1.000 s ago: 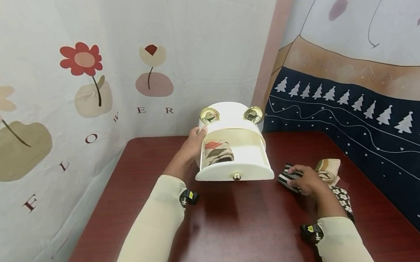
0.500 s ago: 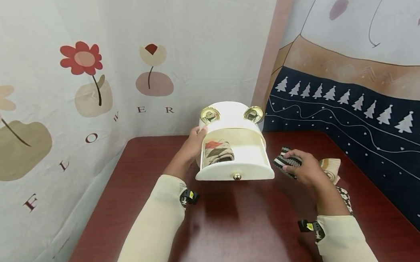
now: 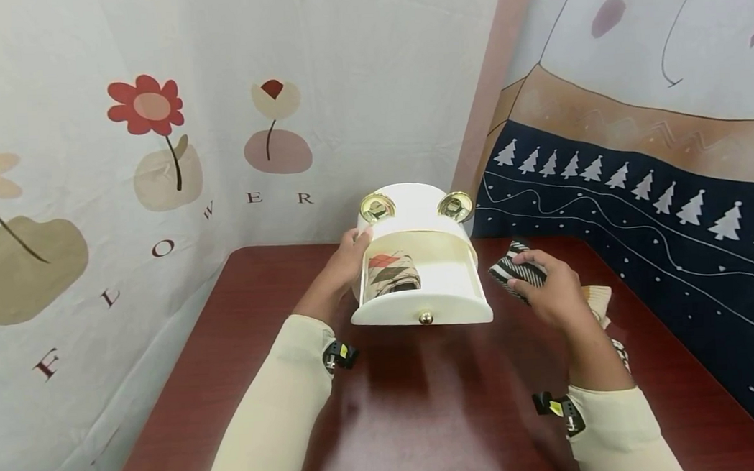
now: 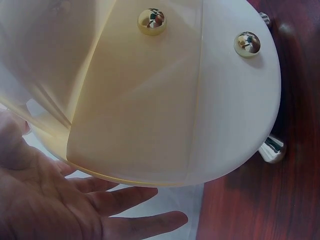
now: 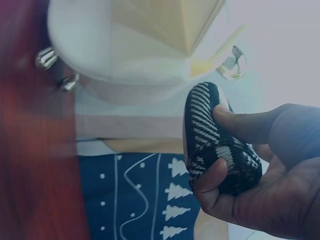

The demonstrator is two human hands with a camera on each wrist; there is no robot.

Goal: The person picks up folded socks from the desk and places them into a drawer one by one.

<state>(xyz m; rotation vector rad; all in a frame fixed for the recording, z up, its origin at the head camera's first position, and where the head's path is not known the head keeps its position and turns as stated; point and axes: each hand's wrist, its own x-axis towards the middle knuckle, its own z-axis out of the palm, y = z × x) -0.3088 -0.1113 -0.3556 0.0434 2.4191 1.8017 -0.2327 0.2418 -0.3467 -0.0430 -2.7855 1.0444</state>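
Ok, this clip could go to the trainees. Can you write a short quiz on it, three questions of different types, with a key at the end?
1. Multiple choice: What does the right hand hold?
A) a gold knob
B) a black-and-white striped roll
C) a cream roll

2. True or false: The white drawer is pushed fully shut.

3. Fill in: As the head view shows it, the argyle roll lies in the ____ half of the drawer.

Key:
1. B
2. False; it stands pulled out, with its inside showing.
3. left
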